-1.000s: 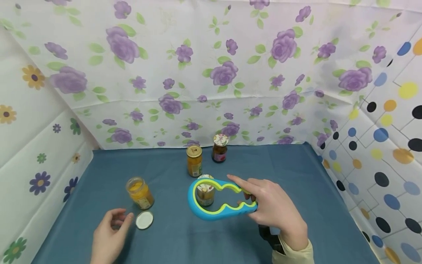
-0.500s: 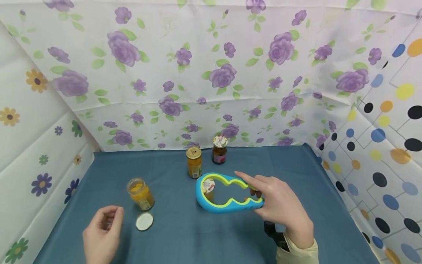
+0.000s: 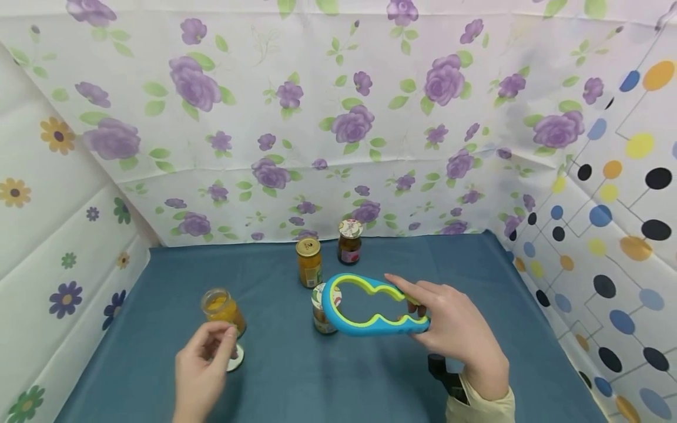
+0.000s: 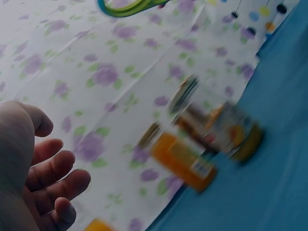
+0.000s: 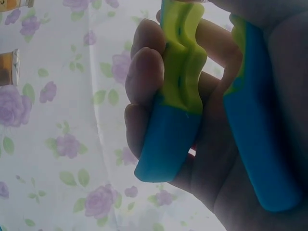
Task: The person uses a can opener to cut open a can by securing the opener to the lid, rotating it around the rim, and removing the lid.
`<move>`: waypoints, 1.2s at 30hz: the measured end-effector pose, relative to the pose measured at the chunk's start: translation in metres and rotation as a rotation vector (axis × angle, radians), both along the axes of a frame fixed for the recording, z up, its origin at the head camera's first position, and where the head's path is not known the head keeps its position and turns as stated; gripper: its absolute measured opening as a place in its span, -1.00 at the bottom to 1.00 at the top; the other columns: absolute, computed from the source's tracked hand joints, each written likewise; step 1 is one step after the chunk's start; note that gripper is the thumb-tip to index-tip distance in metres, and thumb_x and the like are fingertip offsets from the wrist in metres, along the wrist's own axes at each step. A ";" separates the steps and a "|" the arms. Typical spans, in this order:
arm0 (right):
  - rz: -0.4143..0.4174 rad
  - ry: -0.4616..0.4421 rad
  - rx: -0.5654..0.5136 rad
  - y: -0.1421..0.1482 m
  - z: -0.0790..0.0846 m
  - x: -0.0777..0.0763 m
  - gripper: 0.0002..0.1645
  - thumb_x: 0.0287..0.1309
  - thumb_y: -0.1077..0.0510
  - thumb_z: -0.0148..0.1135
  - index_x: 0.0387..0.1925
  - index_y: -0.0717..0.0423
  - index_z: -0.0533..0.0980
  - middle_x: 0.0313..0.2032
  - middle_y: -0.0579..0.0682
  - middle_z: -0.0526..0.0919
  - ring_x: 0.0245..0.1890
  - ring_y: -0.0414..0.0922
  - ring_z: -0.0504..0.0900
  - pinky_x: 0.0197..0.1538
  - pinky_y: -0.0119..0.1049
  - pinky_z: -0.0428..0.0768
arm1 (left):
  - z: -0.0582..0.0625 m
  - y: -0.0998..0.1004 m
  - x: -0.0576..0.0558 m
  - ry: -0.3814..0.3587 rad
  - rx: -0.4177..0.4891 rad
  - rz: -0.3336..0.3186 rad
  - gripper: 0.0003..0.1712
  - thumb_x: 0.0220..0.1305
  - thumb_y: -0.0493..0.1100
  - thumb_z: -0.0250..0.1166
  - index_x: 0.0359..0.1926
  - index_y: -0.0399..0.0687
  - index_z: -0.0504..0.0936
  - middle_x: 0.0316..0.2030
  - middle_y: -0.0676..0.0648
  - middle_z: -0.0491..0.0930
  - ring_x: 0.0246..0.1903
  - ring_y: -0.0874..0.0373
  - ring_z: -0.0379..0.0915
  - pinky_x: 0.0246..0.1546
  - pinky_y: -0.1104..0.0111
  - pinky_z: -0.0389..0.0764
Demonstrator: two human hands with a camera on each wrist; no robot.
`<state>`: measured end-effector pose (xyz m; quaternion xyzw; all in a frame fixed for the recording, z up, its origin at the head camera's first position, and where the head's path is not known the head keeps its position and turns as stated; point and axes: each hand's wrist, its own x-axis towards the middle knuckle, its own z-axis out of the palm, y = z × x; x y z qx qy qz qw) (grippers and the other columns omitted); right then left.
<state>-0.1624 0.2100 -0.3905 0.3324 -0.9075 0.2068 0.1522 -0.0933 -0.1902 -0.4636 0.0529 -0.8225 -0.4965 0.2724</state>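
Observation:
In the head view my right hand (image 3: 457, 326) grips the two handles of a blue and green jar opener (image 3: 357, 330), held up above the table. Its wavy green inner edge (image 5: 185, 72) shows between my fingers in the right wrist view. A closed jar with a patterned lid (image 3: 321, 314) stands just left of the opener, partly overlapped by it. My left hand (image 3: 203, 364), fingers loosely curled and holding nothing, is in front of an open jar of orange contents (image 3: 219, 304). Below that jar a white lid (image 3: 238, 359) lies partly hidden behind the fingers.
Farther back stand a gold-lidded jar of orange contents (image 3: 309, 267) and a dark jar with a patterned lid (image 3: 349, 247). The blue cloth (image 3: 423, 258) covers the table. Flowered sheets (image 3: 296, 194) hang behind it, with a dotted one (image 3: 624, 235) on the right.
My left hand first drew back a little leftward, then moved right, up to the open jar and over the lid. The right hand with the jar opener shifted right and slightly up.

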 end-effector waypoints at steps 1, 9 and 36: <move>-0.001 0.002 0.000 0.000 0.000 0.000 0.19 -0.29 0.29 0.43 0.42 -0.48 0.25 -0.44 -0.33 0.47 -0.53 -0.36 0.35 -0.51 -0.37 0.41 | -0.002 0.005 -0.003 -0.002 0.030 -0.038 -0.95 0.35 -0.32 0.29 -0.21 -0.10 0.64 -0.56 -0.01 0.58 -0.62 0.13 0.49 -0.67 0.50 0.45; 0.012 -0.012 -0.015 -0.001 0.000 0.000 0.19 -0.31 0.31 0.41 0.41 -0.47 0.26 -0.43 -0.37 0.45 -0.54 -0.34 0.34 -0.52 -0.37 0.40 | -0.016 0.042 -0.024 -0.173 0.190 -0.267 -0.57 0.37 -0.31 0.27 0.21 -0.10 0.43 -0.13 -0.13 0.53 -0.17 0.06 0.50 -0.29 0.34 0.53; -0.028 -0.035 -0.001 0.005 -0.001 0.000 0.19 -0.28 0.28 0.44 0.41 -0.52 0.24 -0.44 -0.39 0.42 -0.54 -0.35 0.34 -0.52 -0.38 0.41 | -0.066 0.116 -0.077 -0.270 0.283 -0.470 0.07 0.14 -0.09 0.50 0.52 -0.02 0.04 0.37 -0.14 0.26 0.36 0.00 0.10 0.39 -0.11 0.10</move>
